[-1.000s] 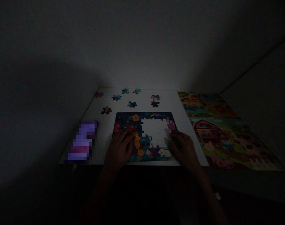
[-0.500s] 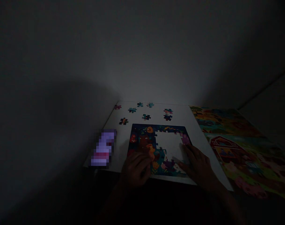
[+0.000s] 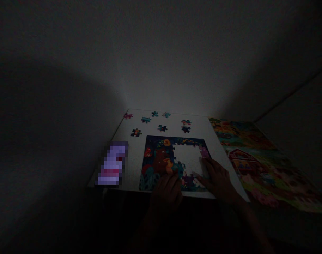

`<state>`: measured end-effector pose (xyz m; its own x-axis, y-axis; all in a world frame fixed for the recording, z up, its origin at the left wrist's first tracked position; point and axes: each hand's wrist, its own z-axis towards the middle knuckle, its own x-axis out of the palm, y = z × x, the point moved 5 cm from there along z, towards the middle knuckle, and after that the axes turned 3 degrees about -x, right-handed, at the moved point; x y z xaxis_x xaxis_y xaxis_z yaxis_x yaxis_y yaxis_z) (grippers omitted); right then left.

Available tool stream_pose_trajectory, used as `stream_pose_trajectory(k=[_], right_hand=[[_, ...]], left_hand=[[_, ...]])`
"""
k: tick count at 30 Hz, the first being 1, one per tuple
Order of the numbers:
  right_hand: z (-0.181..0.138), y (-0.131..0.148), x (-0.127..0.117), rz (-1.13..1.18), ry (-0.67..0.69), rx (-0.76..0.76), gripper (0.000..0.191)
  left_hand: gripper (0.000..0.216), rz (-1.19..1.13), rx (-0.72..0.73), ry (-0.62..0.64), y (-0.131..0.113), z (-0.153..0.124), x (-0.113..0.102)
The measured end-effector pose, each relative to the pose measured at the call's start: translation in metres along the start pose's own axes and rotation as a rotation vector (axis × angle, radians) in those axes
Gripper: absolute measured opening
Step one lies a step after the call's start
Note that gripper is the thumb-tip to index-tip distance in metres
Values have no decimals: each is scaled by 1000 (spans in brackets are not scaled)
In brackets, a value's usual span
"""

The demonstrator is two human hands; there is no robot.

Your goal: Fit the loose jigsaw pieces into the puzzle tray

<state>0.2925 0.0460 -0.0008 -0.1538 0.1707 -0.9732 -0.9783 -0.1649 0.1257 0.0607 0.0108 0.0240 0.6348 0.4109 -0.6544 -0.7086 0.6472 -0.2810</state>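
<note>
A jigsaw puzzle (image 3: pixel 161 158) with dark blue edges and cartoon animals lies partly assembled in front of me, with a white gap (image 3: pixel 186 155) right of its middle. My left hand (image 3: pixel 166 188) rests on its lower middle, fingers bent forward over the picture, no piece visible in them. My right hand (image 3: pixel 216 176) lies at the puzzle's right side, thumb and fingers apart, the fingertips by the purple figure and the thumb by the lower edge of the gap. Dim light obscures what lies beneath the fingers.
Several loose puzzle pieces (image 3: pixel 162 128) lie on the white tabletop (image 3: pixel 134 151) beyond the puzzle. A phone-like, pixelated object (image 3: pixel 111 164) is at the left edge. Colourful farm pictures (image 3: pixel 256 165) lie to the right, and a pale wall (image 3: pixel 161 70) rises behind.
My left hand has moved right along the puzzle's lower edge, uncovering its lower left corner. My right hand keeps its place on the puzzle. The view has shifted slightly.
</note>
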Motion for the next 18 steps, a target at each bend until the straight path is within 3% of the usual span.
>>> stream_pose_trajectory(k=[12, 18], right_hand=[[3, 6, -5, 79, 21, 45, 75], [7, -2, -3, 112, 48, 26, 74]], left_hand=[[31, 69, -11, -13, -4, -8, 2], [31, 58, -153, -39, -6, -11, 4]])
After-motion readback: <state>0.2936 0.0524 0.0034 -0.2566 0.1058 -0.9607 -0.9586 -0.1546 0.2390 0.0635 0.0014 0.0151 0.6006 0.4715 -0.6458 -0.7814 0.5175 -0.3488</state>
